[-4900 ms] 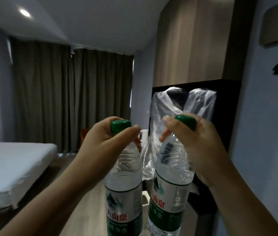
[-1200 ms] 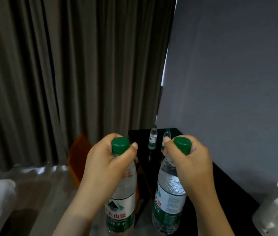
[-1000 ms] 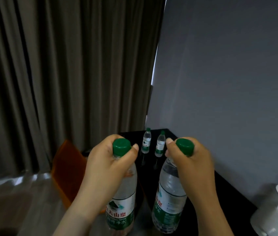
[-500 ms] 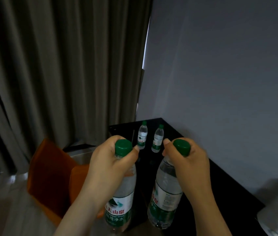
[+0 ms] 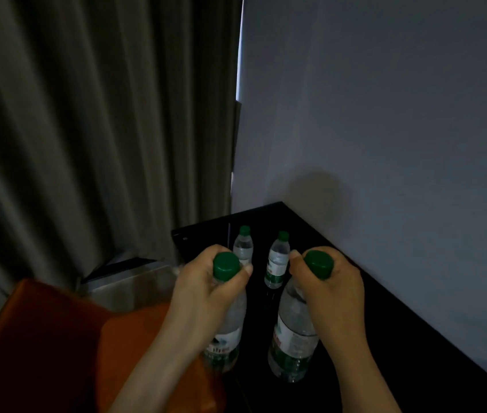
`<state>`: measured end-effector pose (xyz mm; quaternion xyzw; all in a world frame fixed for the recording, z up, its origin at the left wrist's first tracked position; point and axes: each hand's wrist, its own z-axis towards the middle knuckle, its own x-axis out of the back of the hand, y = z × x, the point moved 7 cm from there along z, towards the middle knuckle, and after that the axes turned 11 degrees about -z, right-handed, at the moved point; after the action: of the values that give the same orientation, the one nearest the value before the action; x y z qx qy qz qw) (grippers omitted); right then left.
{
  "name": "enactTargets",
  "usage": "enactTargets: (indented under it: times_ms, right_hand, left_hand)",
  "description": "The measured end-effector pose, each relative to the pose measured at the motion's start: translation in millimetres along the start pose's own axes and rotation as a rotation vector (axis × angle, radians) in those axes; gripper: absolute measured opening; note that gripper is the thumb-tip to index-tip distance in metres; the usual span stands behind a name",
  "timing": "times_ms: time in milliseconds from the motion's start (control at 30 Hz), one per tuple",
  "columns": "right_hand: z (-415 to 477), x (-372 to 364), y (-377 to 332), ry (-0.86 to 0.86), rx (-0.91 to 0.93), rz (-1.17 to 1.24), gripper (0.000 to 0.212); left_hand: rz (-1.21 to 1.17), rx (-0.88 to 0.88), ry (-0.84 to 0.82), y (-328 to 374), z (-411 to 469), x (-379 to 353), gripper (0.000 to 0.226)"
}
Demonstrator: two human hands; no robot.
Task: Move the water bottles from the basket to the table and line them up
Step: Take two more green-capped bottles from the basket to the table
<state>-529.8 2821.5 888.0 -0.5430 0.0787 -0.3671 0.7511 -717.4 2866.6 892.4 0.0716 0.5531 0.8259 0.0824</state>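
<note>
My left hand (image 5: 206, 290) grips a clear water bottle (image 5: 227, 338) by its neck just under the green cap, held in the air at the black table's left edge. My right hand (image 5: 330, 290) grips a second bottle (image 5: 292, 341) the same way, over the black table (image 5: 385, 338). Two more bottles stand upright side by side near the table's far corner: the left standing bottle (image 5: 242, 244) and the right standing bottle (image 5: 278, 260). The basket is out of view.
An orange chair (image 5: 51, 341) stands close to the table's left side, below my left arm. Grey curtains (image 5: 87, 129) hang behind it. A blue-grey wall (image 5: 385, 129) runs along the table's right edge.
I have come closer to the table and the view has tipped downward. The two standing bottles look larger and nearer. Both held bottles have come down towards the tabletop, still in my hands.
</note>
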Motion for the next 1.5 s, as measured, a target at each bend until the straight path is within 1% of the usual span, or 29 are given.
enactTargets:
  times_ms: [200,300,400,467,600,733,800,900,1067,1333,1500]
  right_hand:
    - [33.3,-28.0,54.0,-0.007,-0.112,-0.043,0.030]
    - [44.2,-36.5,81.4,0.028,-0.178,-0.100,0.027]
    - [48.9,-45.0,103.9,0.083,-0.255,-0.161,0.026]
    - [49.3,-50.6,117.9,0.131,-0.313,-0.158,0.025]
    - [46.1,-59.3,141.9,0.219,-0.407,-0.183,0.022]
    - [38.4,-66.1,155.8,0.255,-0.443,-0.193,0.017]
    - [37.4,-68.7,166.4,0.287,-0.460,-0.233,0.018]
    - [35.9,-72.7,172.0,0.300,-0.469,-0.241,0.017]
    - [32.0,-72.9,188.6,0.346,-0.469,-0.275,0.019]
    - [29.4,-76.2,205.6,0.380,-0.454,-0.317,0.021]
    - [39.7,-81.0,218.7,0.387,-0.442,-0.324,0.018]
  left_hand:
    - [0.026,0.105,-0.034,-73.1,49.2,-8.0,0.023]
    - [0.018,0.164,-0.059,-113.9,71.3,-15.2,0.024]
    - [0.012,0.192,-0.130,-148.2,90.9,-23.7,0.025]
    - [0.007,0.210,-0.190,-168.3,103.5,-30.7,0.026]
    - [-0.011,0.255,-0.268,-206.6,128.2,-49.1,0.020]
    - [-0.031,0.283,-0.323,-240.1,141.4,-69.2,0.015]
    - [-0.024,0.291,-0.389,-260.6,145.2,-84.3,0.017]
    - [0.012,0.246,-0.403,-276.2,151.3,-91.9,0.018]
    - [-0.002,0.245,-0.403,-303.4,160.8,-104.7,0.015]
    - [0.001,0.197,-0.427,-310.1,171.8,-115.8,0.012]
    - [0.029,0.187,-0.442,-313.5,172.6,-120.7,0.013]
